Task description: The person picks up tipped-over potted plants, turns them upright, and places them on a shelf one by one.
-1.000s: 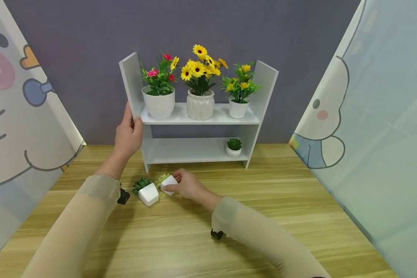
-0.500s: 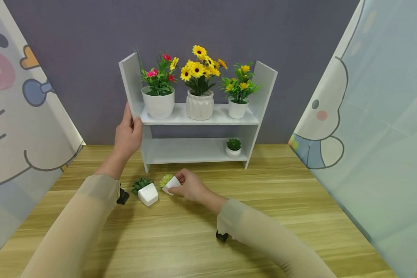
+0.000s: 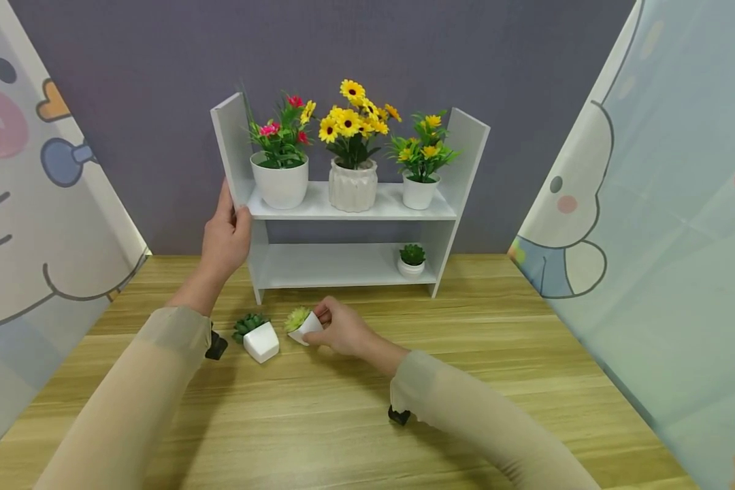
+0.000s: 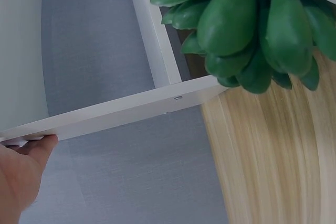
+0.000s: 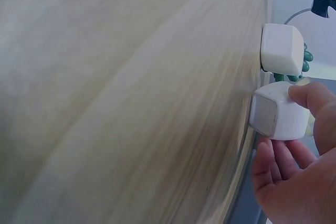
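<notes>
My right hand [image 3: 346, 330] holds a small white pot with a pale green succulent [image 3: 304, 327], tilted with its plant toward the left, low over the table. In the right wrist view the thumb lies on one side of this pot [image 5: 281, 111] and the fingers on the other. Just left of it, a dark green succulent in a white square pot [image 3: 261, 341] lies on its side. My left hand [image 3: 226, 238] rests on the outer left side panel of a white two-tier shelf [image 3: 355, 216], fingers straight along it; the left wrist view shows fingertips at the panel [image 4: 136, 106].
Three potted flowers stand on the upper tier: red blooms [image 3: 282, 184], yellow sunflowers [image 3: 353, 187] and small yellow flowers [image 3: 419, 190]. A small round-potted succulent [image 3: 412, 262] sits at the lower tier's right end. Behind the wooden table [image 3: 318, 422] is a grey wall [image 3: 159, 102]; printed curtains flank it.
My right hand has shifted slightly right with the pale succulent's pot, turning it so more of the plant shows. The left hand stays at the shelf's side.
</notes>
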